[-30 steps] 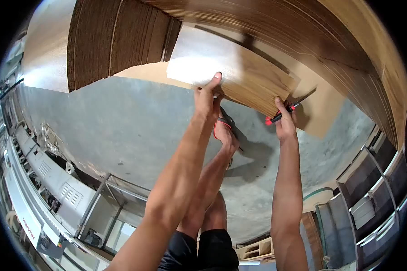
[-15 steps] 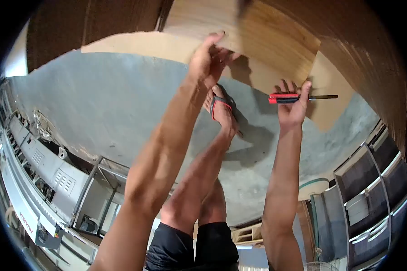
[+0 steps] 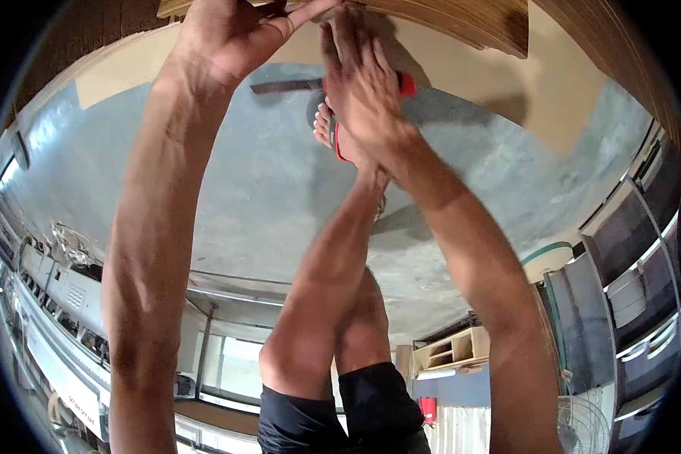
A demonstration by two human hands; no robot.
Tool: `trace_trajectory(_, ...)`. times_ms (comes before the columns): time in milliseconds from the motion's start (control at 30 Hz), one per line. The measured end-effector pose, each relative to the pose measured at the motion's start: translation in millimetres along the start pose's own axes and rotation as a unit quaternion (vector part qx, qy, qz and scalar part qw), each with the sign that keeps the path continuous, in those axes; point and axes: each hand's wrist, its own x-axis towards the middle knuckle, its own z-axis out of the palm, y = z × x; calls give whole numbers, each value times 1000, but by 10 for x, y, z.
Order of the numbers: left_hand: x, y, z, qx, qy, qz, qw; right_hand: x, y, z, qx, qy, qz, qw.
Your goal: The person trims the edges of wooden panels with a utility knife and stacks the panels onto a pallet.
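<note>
Two bare hands are at the far side. The right hand (image 3: 362,85) holds a red-handled knife (image 3: 287,86) beneath its palm, fingers stretched out, the dark blade pointing left above the grey floor (image 3: 257,181). The left hand (image 3: 231,41), at far left by the wood-grain boards (image 3: 469,21), has its thumb extended; its fingers run partly out of view, so I cannot tell its grip. A tan sheet (image 3: 560,76) lies beneath the boards.
</note>
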Motion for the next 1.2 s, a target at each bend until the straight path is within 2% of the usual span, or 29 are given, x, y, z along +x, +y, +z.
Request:
trace_trajectory(67,-72,4,69,16,7,12,1000,111,17,149,41,-14,10,999)
trace_trajectory(100,-117,-40,126,26,3,23,999,240,-40,-133,79,-120,43,989)
trace_trajectory(167,-145,-53,95,22,-2,22,1000,321,-106,-276,113,-216,68,968)
trace_trajectory(233,-53,11,12,-2,-17,-3,1000,292,-74,-170,96,-188,57,976)
trace_trajectory(267,-26,23,12,-27,12,-21,999,316,-21,-209,112,-209,36,971)
trace_trajectory(333,-31,8,-8,-25,-26,-11,999,376,124,-335,143,-251,-4,957)
trace_trajectory(433,-44,6,-31,-12,-45,0,999,323,248,-370,160,-220,-53,961)
trace_trajectory(467,-64,-5,0,-1,-44,10,999,321,231,-392,178,-241,-13,954)
trace_trajectory(533,-52,13,1,-19,-41,-1,999,322,251,-462,167,-255,-23,952)
trace_trajectory(700,-247,-188,146,49,-44,78,995,54,113,-610,80,-244,-135,957)
trace_trajectory(767,-179,-209,48,28,-33,66,997,-160,-39,-869,120,-179,-16,976)
trace_trajectory(867,70,-167,-146,-64,19,-13,998,-398,1,-1273,201,-286,38,936)
trace_trajectory(933,99,-235,-170,-15,27,16,999,-604,20,-1615,264,-295,167,903)
trace_trajectory(1000,239,-315,-254,2,11,68,998,-693,74,-1949,267,-369,282,844)
trace_trajectory(1033,226,-336,-121,-37,63,110,991,-760,95,-2103,261,-372,303,838)
trace_trajectory(1100,308,-366,-128,-59,22,125,990,-947,211,-2279,243,-376,344,825)
trace_trajectory(1133,309,-395,-122,-73,38,123,989,-1043,331,-2274,312,-322,423,787)
trace_trajectory(1200,212,-436,-106,-46,60,145,987,-1083,539,-2294,435,-198,559,678)
